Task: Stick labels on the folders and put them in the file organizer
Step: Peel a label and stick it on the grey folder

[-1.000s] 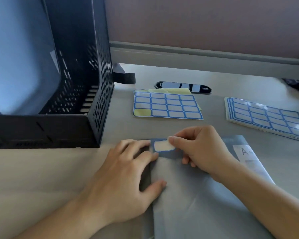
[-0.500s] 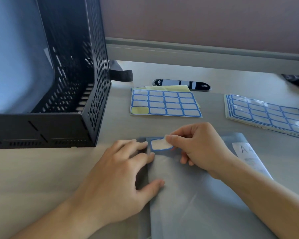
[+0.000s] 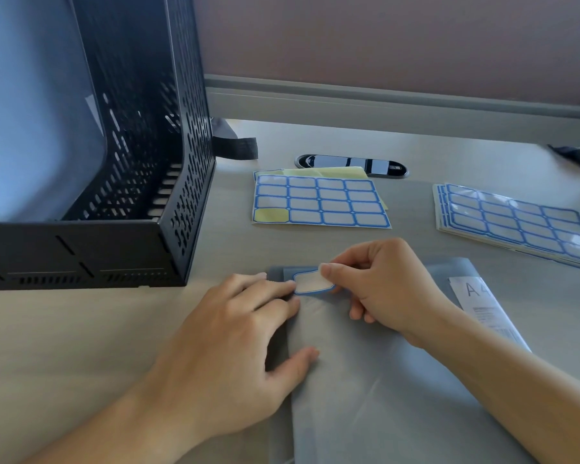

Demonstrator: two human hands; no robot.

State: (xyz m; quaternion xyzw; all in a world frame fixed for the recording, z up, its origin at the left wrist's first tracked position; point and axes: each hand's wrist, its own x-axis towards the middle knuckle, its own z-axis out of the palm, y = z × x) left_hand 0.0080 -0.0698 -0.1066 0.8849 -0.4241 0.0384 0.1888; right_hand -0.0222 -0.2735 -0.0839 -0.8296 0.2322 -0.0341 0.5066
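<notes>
Head view: you are pinching a label at the grey folder's top corner.
Nearest you, your left hand (image 3: pixel 235 346) is lying flat with its fingers straight, pressing the left edge of the folder (image 3: pixel 399 396) onto the desk (image 3: pixel 81 346). Just beyond it, your right hand (image 3: pixel 382 289) is gripping one end of the blue-bordered label (image 3: pixel 310 283) between thumb and forefinger, holding it low over the folder's upper-left corner, beside your left fingertips. Farther out, a label sheet (image 3: pixel 320 204) showing one bare yellow cell is lying flat, a stack of label sheets (image 3: pixel 516 222) is sitting to its right, and the black file organizer (image 3: pixel 168 162) is standing at far left.
</notes>
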